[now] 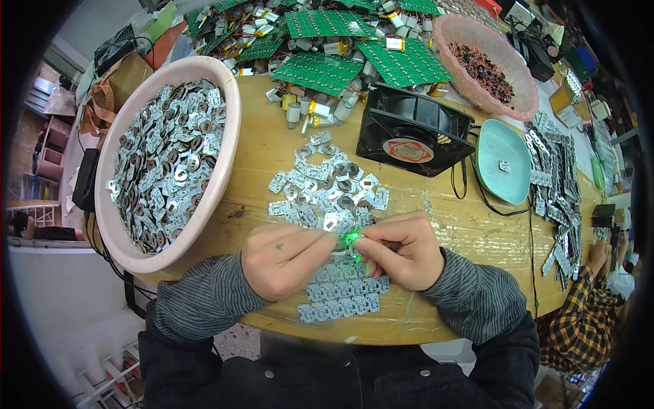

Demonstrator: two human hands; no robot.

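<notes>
My left hand [283, 259] and my right hand [405, 251] meet over the middle of the table, fingertips pinched close together. Between them is a small circuit board with a glowing green light [353, 237], mostly covered by the fingers. Just beyond my hands spreads a loose pile of small white circuit boards [327, 180], some with dark round parts. Below my fingers, nearer to me, lie strips of joined white boards [338, 309] in rows. Green glow falls on my right fingertips.
A pink tub [235, 123] heaped with similar boards stands at left. Beyond the pile are a black fan [412, 129], green circuit panels [327, 24] and a pink basket [443, 31] of small wired parts. A turquoise tray [503, 143], board strips [562, 198] and another person's sleeve [579, 320] are at right.
</notes>
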